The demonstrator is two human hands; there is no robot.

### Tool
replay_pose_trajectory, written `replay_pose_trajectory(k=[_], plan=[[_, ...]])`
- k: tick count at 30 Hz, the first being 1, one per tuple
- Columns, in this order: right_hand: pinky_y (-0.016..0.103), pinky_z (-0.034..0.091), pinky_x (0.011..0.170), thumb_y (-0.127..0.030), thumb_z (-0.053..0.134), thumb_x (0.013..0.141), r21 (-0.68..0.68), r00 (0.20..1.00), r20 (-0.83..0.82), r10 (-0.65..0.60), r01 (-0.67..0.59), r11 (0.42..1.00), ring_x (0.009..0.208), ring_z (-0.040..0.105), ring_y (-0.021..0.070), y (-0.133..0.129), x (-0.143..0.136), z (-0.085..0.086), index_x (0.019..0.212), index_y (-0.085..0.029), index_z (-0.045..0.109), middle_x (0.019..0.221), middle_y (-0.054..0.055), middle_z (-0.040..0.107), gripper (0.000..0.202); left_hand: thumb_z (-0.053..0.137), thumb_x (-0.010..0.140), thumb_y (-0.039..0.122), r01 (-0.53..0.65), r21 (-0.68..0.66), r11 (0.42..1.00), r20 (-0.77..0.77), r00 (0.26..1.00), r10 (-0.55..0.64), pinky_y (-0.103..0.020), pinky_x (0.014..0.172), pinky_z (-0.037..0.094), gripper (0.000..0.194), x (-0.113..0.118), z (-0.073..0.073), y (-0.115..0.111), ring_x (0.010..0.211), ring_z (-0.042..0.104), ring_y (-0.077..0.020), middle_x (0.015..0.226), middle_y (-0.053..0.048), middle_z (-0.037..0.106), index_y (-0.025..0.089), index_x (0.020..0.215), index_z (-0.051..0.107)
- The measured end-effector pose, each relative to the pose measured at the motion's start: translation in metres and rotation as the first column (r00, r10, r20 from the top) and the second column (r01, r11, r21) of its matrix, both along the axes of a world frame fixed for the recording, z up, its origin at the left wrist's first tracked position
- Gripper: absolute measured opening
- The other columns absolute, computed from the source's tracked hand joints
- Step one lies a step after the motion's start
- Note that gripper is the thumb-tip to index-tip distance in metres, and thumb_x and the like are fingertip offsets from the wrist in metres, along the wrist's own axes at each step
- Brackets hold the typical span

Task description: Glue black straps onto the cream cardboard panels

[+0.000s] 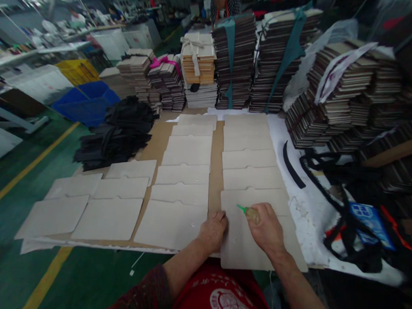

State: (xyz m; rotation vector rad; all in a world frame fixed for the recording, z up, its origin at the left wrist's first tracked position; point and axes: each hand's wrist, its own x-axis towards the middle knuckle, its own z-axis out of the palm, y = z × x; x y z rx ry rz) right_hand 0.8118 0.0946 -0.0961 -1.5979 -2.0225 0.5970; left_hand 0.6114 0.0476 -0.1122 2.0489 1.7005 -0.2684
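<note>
Several pale grey boards lie in overlapping columns on the table. My right hand (266, 228) is wrapped round a small yellowish bottle (253, 216) with a green nozzle, whose tip is just over the near board (236, 242) of the right column. At that board's left edge rests my left hand (213, 230), its fingers bent; whether they grip the edge cannot be made out. To its left is the near board (172, 224) of the middle column. Further left lie more boards (110, 217).
Black cloth strips (120, 131) are heaped at the table's left edge. Tied board stacks (235, 57) stand along the back. On the right are black straps (356, 242) and a blue packet (370, 223). A person (227, 4) is behind the stacks.
</note>
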Motion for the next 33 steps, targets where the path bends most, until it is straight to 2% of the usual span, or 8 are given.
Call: replay_pose_trajectory(k=[2,4,6,8,12,19,26,33], plan=[[0.036,0.050,0.083,-0.040,0.062,0.080,-0.056,0.976,-0.152,-0.154,0.147,0.988,0.094,0.059,0.0221,0.004,0.021,-0.003,0.100,-0.022,0.060,0.102,0.006,0.060,0.026,0.052,0.080,0.010,-0.003,-0.003,1.000,-0.005,1.000,0.003,-0.031,0.111,0.042,0.053,0.000,0.001,0.000,0.133,0.045,-0.0236,0.151,-0.008,0.044,0.016,0.132,0.055],[0.038,0.051,0.082,-0.049,0.067,0.074,-0.124,0.910,-0.266,-0.318,0.295,0.948,0.088,0.060,0.0221,0.007,0.048,-0.004,0.100,-0.021,0.061,0.099,0.005,0.062,0.038,0.055,0.078,0.012,-0.013,-0.004,1.000,-0.011,1.000,0.013,-0.029,0.112,0.041,0.053,0.001,0.002,0.001,0.134,0.045,-0.0230,0.153,-0.008,0.044,0.016,0.131,0.056],[0.040,0.052,0.080,-0.053,0.069,0.071,-0.159,0.854,-0.299,-0.426,0.395,0.905,0.085,0.060,0.0221,0.010,0.078,-0.003,0.101,-0.021,0.062,0.096,0.005,0.063,0.044,0.057,0.078,0.014,-0.030,-0.001,1.000,-0.019,0.999,0.030,-0.029,0.114,0.039,0.052,0.002,0.003,0.002,0.136,0.044,-0.0228,0.155,-0.008,0.041,0.016,0.130,0.056],[0.043,0.052,0.081,-0.053,0.068,0.071,-0.131,0.854,-0.261,-0.450,0.431,0.893,0.085,0.060,0.0229,0.012,0.105,0.000,0.101,-0.021,0.062,0.097,0.005,0.063,0.045,0.056,0.079,0.014,-0.045,-0.003,0.999,-0.026,0.999,0.045,-0.030,0.115,0.038,0.050,0.003,0.004,0.004,0.138,0.043,-0.0230,0.158,-0.009,0.039,0.014,0.129,0.057],[0.045,0.050,0.086,-0.050,0.066,0.073,-0.055,0.914,-0.161,-0.373,0.369,0.928,0.092,0.059,0.0253,0.012,0.132,-0.001,0.100,-0.020,0.062,0.103,0.008,0.061,0.040,0.057,0.079,0.014,-0.052,-0.002,0.999,-0.033,0.998,0.052,-0.030,0.117,0.035,0.048,0.005,0.006,0.005,0.142,0.040,-0.0223,0.159,-0.010,0.038,0.013,0.126,0.058],[0.038,0.048,0.082,-0.041,0.059,0.083,-0.025,0.979,0.028,-0.200,0.200,0.979,0.094,0.058,0.0228,0.014,0.119,-0.007,0.103,-0.022,0.061,0.107,0.007,0.059,0.027,0.058,0.078,0.013,-0.070,-0.005,0.998,-0.041,0.997,0.070,-0.031,0.117,0.037,0.051,0.007,0.003,0.005,0.145,0.037,-0.0240,0.160,-0.010,0.035,0.013,0.129,0.056],[0.035,0.048,0.077,-0.030,0.054,0.087,0.072,0.971,0.232,-0.066,0.051,0.996,0.098,0.057,0.0237,0.023,0.113,0.000,0.103,-0.022,0.058,0.106,0.008,0.059,0.018,0.056,0.079,0.011,-0.083,-0.008,0.997,-0.034,0.996,0.083,-0.034,0.117,0.037,0.052,0.008,0.003,0.005,0.145,0.036,-0.0242,0.161,-0.010,0.034,0.014,0.131,0.056],[0.038,0.047,0.073,-0.030,0.055,0.086,0.069,0.962,0.261,-0.084,0.068,0.995,0.093,0.058,0.0251,0.032,0.124,0.005,0.098,-0.022,0.058,0.101,0.009,0.059,0.015,0.054,0.078,0.009,-0.083,0.000,0.997,-0.033,0.996,0.083,-0.032,0.117,0.036,0.050,0.008,0.002,0.004,0.146,0.034,-0.0229,0.161,-0.008,0.034,0.014,0.128,0.057]])
